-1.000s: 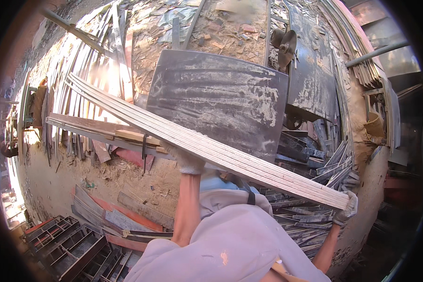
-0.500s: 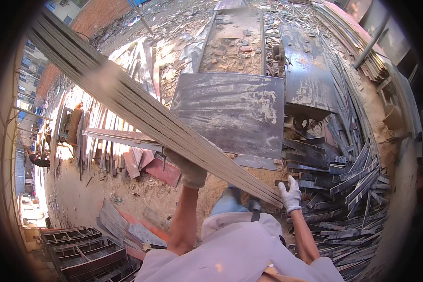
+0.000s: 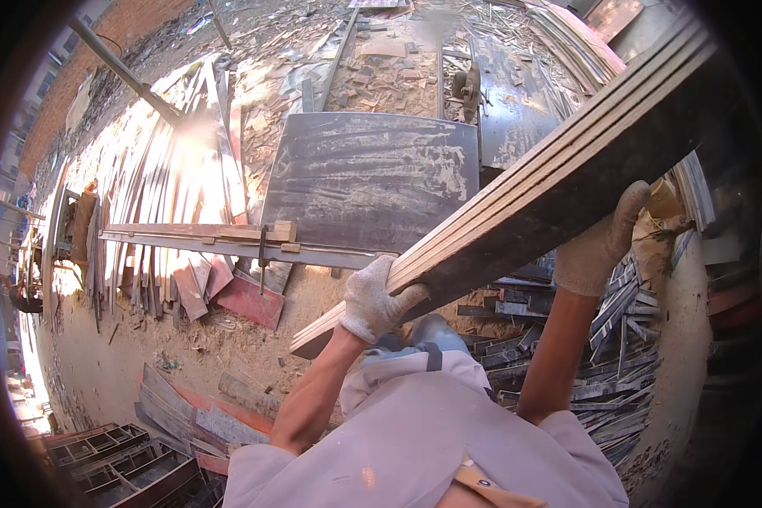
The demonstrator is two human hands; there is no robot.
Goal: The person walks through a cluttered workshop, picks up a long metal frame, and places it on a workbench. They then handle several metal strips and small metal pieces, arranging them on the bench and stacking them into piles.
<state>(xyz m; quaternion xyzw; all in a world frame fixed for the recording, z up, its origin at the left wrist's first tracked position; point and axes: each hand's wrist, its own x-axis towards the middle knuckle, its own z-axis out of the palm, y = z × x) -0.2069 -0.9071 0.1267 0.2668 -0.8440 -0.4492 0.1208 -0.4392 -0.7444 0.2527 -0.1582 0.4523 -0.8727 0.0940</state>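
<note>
A stack of long plywood boards [image 3: 550,195] slants across in front of me, its low end at the left and its high end toward the upper right. Pale layered edges show on its upper side, and a dark flat face is turned toward me. My left hand [image 3: 371,300], in a light knit glove, grips the stack near its low end, thumb over the dark face. Farther up, my right hand [image 3: 599,241], gloved too, holds the stack's lower edge; its fingers are partly hidden. Just beyond the boards lies a dark, dust-streaked panel [image 3: 368,173].
A long rail [image 3: 313,256] with wooden strips and an upright metal rod [image 3: 262,254] runs left from the panel. Dark strips [image 3: 584,372] lie heaped at my right. Pale strips [image 3: 157,178] stand far left. Slatted frames [image 3: 127,470] are at lower left. Wood scraps litter the ground.
The stack has swung from slanting up leftward to slanting up rightward. My left hand now grips near its low end, and my right hand has risen toward the high end.
</note>
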